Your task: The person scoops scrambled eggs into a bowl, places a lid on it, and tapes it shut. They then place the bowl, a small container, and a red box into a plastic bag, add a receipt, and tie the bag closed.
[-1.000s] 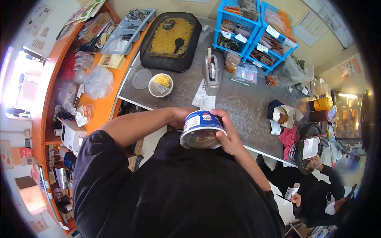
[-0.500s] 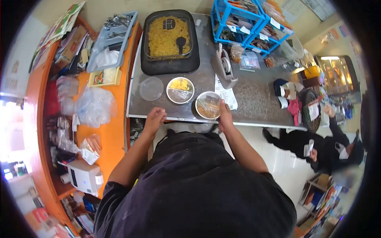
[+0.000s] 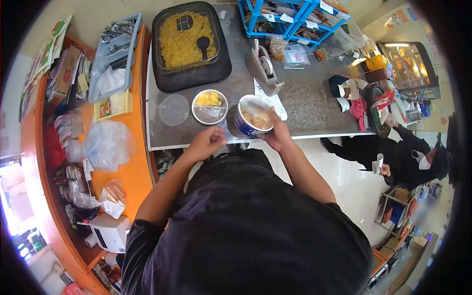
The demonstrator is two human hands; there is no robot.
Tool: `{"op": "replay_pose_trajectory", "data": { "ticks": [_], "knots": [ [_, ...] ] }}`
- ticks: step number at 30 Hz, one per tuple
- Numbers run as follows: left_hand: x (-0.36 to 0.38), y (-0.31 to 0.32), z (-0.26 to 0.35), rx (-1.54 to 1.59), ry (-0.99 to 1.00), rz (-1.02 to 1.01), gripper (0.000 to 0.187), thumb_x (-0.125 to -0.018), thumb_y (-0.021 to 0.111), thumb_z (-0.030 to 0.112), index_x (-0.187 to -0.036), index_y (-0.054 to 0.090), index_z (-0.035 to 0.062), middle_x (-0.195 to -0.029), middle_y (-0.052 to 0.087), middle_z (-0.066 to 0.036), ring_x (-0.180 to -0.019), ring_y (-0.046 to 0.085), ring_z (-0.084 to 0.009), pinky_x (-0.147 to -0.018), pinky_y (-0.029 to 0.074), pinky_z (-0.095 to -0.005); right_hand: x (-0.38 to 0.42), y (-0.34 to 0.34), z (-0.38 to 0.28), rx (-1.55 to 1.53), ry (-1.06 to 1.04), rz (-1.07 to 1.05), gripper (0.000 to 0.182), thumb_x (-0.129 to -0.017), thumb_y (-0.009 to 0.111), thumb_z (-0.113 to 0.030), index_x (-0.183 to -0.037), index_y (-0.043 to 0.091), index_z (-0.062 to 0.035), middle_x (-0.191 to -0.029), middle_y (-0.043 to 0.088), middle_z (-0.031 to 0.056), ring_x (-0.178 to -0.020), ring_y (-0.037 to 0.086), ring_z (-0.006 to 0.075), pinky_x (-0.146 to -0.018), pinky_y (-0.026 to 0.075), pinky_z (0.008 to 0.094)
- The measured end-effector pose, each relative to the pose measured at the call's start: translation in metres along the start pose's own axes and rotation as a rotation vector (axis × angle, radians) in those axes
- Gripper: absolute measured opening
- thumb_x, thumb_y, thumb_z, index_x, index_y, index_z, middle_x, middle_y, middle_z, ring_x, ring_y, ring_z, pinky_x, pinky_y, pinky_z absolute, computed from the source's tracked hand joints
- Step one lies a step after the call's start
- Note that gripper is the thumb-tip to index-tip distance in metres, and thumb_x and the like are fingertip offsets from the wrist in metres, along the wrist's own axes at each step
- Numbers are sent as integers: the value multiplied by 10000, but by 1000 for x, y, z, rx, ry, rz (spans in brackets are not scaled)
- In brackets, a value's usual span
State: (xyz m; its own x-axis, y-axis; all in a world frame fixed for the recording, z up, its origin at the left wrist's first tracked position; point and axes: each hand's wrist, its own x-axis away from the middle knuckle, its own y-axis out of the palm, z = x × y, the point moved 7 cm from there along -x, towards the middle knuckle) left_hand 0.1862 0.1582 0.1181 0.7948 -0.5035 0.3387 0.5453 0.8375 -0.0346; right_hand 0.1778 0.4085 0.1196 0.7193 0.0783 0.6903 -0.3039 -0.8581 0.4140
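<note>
My right hand [image 3: 279,133] is wrapped round a blue-and-white paper bowl [image 3: 251,118], tilted at the counter's front edge, with brownish food and clear plastic inside. Left of that bowl, my left hand [image 3: 209,143] is in the air with its fingers curled; whether anything is between them is too small to tell. A second white bowl [image 3: 210,106] stands on the metal counter [image 3: 314,110], holding yellow food and a clear packet. Beside it lies a round clear lid [image 3: 174,110].
Behind are a tray of yellow rice [image 3: 184,39], a tape dispenser [image 3: 263,73] over a paper slip [image 3: 275,105], and blue racks [image 3: 290,19]. An orange shelf unit [image 3: 110,182] stands left. A person in black [image 3: 410,157] is at the right.
The bowl in my right hand has tilted, so its blue side shows. My left hand has moved closer to it. The camera view has shifted, and the other person's arm has moved.
</note>
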Motion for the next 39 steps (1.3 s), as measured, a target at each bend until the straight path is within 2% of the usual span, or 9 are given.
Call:
{"op": "replay_pose_trajectory", "data": {
  "ticks": [5,8,13,18,25,28,31,34,39],
  "knots": [
    [-36,43,96,355,204,-58,486,-885,787,127,-1286,558,-26,-1191,646,-104,-1096,631,-172,-980,514,-334,46,47,-73,-170,-99,-163,618,-1058,414,-548,-1448,460,-71,-1359,602,150,-1196,633,289,-935,576,473],
    [-45,53,148,371,377,38,440,-873,798,98,-1241,587,-21,-1166,645,-86,-1091,629,-160,-981,513,-321,56,63,-119,-183,-155,-242,612,-1052,424,-554,-1427,476,-73,-1339,615,149,-1173,647,287,-941,575,481],
    [-59,51,194,279,532,313,87,-900,750,27,-969,711,-9,-964,690,-53,-936,640,-126,-852,507,-295,68,74,-167,-204,-187,-340,589,-1059,416,-541,-1408,489,-73,-1331,620,149,-1156,659,297,-946,578,500],
    [-47,52,244,10,703,362,78,-858,776,27,-919,728,14,-948,714,-80,-918,660,-180,-841,506,-310,87,80,-191,-265,-173,-487,609,-1057,425,-526,-1398,503,-27,-1297,639,168,-1159,662,310,-1002,549,518],
    [-34,53,292,-178,1034,305,126,-771,836,61,-877,767,54,-958,720,-64,-940,662,-206,-847,508,-348,119,94,-200,-301,-103,-627,614,-1068,379,-511,-1403,474,-5,-1261,647,209,-1081,702,336,-890,619,510],
    [-33,54,301,-247,1075,343,149,-748,858,82,-874,778,78,-951,719,-54,-932,663,-198,-823,513,-343,118,92,-202,-351,-78,-652,647,-1066,370,-517,-1417,443,21,-1276,628,244,-1070,701,381,-869,626,551],
    [-34,55,301,-55,1034,313,172,-731,868,85,-878,780,76,-917,719,-53,-892,669,-199,-790,517,-340,118,92,-201,-374,-60,-709,668,-1049,415,-511,-1408,444,52,-1285,612,276,-1102,682,415,-895,610,585],
    [-29,51,307,22,935,380,179,-715,880,86,-847,760,67,-872,717,-40,-847,675,-189,-754,514,-326,118,94,-198,-412,-13,-735,654,-1035,452,-492,-1413,448,42,-1289,615,269,-1120,675,408,-888,613,574],
    [-15,50,319,-78,1083,456,211,-684,893,104,-763,701,61,-804,697,-27,-766,655,-187,-726,492,-328,110,87,-187,-382,-2,-788,568,-966,625,-365,-1381,499,1,-1272,597,219,-1014,677,371,-796,633,484]
  ]
}}
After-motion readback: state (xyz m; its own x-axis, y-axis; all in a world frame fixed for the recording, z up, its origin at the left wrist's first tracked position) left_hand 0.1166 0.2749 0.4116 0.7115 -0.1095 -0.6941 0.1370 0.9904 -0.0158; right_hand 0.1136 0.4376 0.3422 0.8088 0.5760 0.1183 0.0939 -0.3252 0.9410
